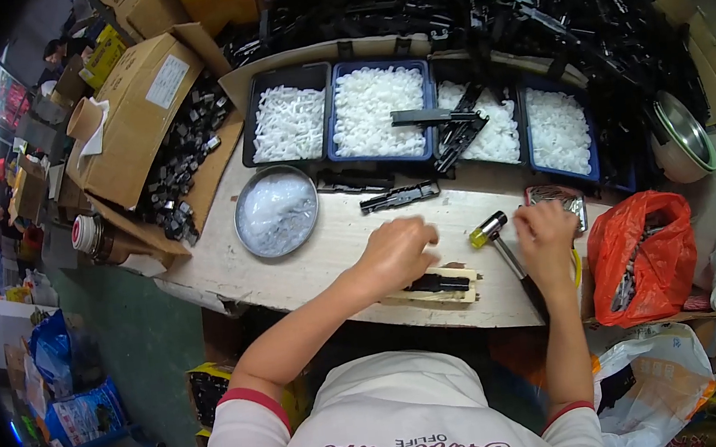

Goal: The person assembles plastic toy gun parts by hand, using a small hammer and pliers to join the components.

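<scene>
My half-curled left hand (397, 256) is hovering by the cream rectangular fixture (450, 297) cradling a long black part (437, 283), near edge; my right hand (546, 228), fingers bent, beside small silvery metal pieces (561, 193). I'm seeing neither grip's contents. I'm probably gathering pieces; seating calls for precision.

The left end of the cream fixture (448, 297) is hidden by the left hand (397, 254); metal pieces (569, 197) are partly covered by the right hand (546, 236). The red bag's (674, 265) contents cannot be identified. The far black heap (618, 26) is cut off.
</scene>
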Action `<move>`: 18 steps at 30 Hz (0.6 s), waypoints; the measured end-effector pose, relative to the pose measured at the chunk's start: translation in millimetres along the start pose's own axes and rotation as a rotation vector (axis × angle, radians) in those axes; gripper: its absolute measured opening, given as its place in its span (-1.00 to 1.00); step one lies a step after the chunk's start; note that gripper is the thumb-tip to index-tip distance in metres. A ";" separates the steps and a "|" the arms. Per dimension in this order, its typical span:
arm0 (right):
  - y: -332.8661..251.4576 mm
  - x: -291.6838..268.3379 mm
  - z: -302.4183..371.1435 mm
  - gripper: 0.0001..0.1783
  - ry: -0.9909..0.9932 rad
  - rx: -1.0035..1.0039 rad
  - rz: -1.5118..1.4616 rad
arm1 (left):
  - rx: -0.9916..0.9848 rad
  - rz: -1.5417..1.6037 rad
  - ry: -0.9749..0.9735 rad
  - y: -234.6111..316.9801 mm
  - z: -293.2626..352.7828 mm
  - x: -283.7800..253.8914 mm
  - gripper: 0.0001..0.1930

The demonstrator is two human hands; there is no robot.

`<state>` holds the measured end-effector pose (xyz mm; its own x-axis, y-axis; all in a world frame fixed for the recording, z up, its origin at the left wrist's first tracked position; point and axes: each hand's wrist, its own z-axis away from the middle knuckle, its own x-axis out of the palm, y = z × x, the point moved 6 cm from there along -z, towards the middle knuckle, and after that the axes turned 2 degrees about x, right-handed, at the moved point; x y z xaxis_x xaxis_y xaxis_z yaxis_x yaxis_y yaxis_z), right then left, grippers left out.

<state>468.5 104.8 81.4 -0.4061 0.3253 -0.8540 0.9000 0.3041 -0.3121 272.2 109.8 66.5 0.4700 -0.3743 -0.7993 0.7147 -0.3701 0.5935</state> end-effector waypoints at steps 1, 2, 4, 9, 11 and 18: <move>18.4 -3.0 -0.6 -0.88 0.014 0.032 0.093 | 0.068 -0.015 0.123 7.8 -18.8 -5.6 -0.90; 30.5 -4.2 -0.6 -0.88 0.021 0.042 0.103 | 0.140 -0.024 0.240 15.7 -39.8 -8.8 -0.91; 48.7 1.5 -4.2 -0.88 -0.068 0.122 0.308 | 0.106 -0.199 0.366 23.7 -77.9 -14.5 -0.93; 61.5 19.6 -8.2 -0.88 -0.209 0.146 0.360 | 0.081 -0.401 0.290 13.8 -127.5 -12.4 -0.95; 62.8 19.8 -9.6 -0.89 -0.219 0.150 0.358 | 0.162 -0.338 0.241 10.8 -131.1 -13.3 -0.93; 67.5 11.3 -9.2 -0.90 -0.148 0.146 0.217 | 0.196 0.198 0.304 -9.9 -126.9 -33.9 -0.96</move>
<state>523.2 137.3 54.5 -0.1836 0.2315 -0.9554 0.9810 0.1058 -0.1629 314.9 234.1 75.8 0.7413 -0.1967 -0.6417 0.4967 -0.4824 0.7216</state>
